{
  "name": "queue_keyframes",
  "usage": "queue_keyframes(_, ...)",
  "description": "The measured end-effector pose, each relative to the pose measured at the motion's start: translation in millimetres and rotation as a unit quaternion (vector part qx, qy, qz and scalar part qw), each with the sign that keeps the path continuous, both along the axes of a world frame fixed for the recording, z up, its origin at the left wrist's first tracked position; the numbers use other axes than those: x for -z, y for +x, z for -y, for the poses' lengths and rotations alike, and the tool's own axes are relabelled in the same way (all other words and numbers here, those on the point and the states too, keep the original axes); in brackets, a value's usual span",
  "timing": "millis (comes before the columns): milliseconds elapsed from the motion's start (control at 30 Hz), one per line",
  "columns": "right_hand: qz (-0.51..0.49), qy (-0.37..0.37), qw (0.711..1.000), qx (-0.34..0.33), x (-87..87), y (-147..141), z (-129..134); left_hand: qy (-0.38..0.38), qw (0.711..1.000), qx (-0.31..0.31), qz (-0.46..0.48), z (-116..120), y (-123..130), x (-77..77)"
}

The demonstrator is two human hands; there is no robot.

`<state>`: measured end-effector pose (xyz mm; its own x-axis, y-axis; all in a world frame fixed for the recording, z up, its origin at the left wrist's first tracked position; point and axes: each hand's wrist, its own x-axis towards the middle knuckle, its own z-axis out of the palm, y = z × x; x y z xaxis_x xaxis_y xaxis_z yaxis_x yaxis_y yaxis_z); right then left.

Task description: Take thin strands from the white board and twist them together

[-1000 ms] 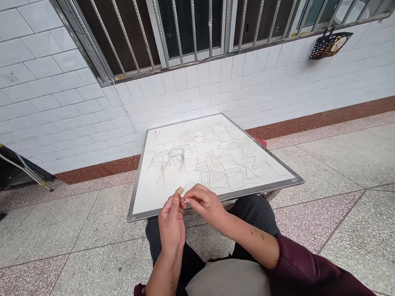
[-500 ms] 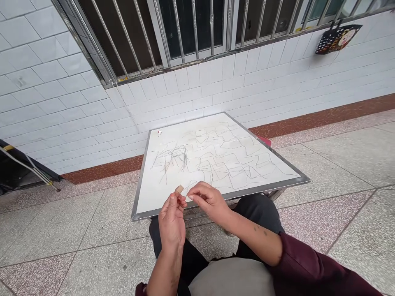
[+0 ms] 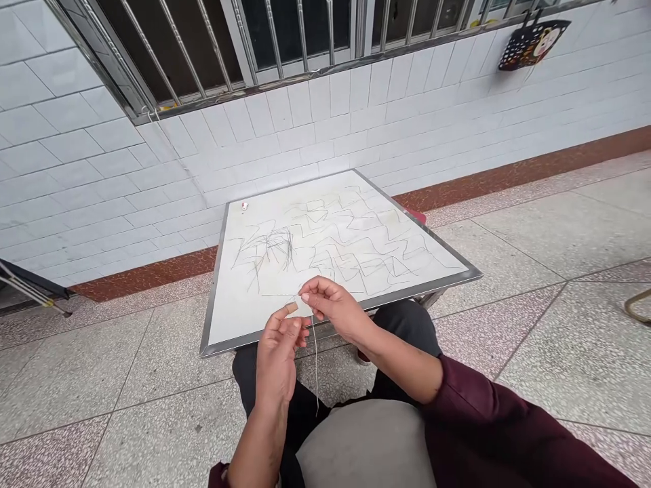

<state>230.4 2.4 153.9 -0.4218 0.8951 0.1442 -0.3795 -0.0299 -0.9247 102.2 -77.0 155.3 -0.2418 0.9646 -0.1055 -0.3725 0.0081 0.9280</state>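
Observation:
My right hand (image 3: 330,301) is closed in a pinch above the near edge of the white board table (image 3: 234,318). A white thread (image 3: 316,359) hangs from its fingers down towards my lap. Close by on the left, my left hand (image 3: 279,352) has its thumb against its fingers; anything between them is too small to make out. A tan band, like a plaster (image 3: 291,308), wraps its index fingertip. Thin dark crooked strands (image 3: 277,244) lie over the table top, bunched at the left. One straight dark strand runs level behind my fingertips; whether they touch it, I cannot tell.
A small white and red item (image 3: 245,206) sits at the table's far left corner. Behind stands a tiled wall (image 3: 285,149) with a barred window. A dotted bag (image 3: 531,44) hangs at upper right. My knees are under the table's near edge.
My right hand has risen slightly relative to the left, and the white thread now hangs plainly below it. My left index finger has straightened away from the thumb. The view has shifted.

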Motion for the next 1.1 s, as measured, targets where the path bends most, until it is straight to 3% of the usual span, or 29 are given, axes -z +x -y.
queue_keyframes(67, 0.005, -0.004, 1.0, -0.012, -0.2, -1, 0, -0.007, 0.999, 0.044, -0.021, -1, 5, 0.8)
queue_keyframes(167, 0.014, -0.003, 1.0, -0.025, 1.5, -3, -1, -0.004, 0.999, 0.049, -0.022, -3, 10, 1.5)
queue_keyframes(367, 0.056, 0.04, 0.998, -0.012, 6.3, -2, 2, 0.02, 1.0, -0.016, -0.003, -5, 6, 1.8)
queue_keyframes(600, 0.197, 0.108, 0.974, -0.012, 16.0, 2, 36, 0.047, 0.989, -0.139, -0.034, -4, -7, -4.1)
queue_keyframes(933, 0.236, 0.264, 0.935, 0.031, 23.3, -3, 47, 0.071, 0.982, -0.158, -0.076, -3, -8, 1.2)
queue_keyframes(1033, 0.221, 0.25, 0.942, 0.02, 25.1, -3, 47, 0.063, 0.986, -0.145, -0.053, -2, -8, 1.8)
queue_keyframes(1100, 0.183, 0.179, 0.967, -0.019, 25.9, -3, 46, 0.047, 0.991, -0.124, -0.007, -2, -8, 1.8)
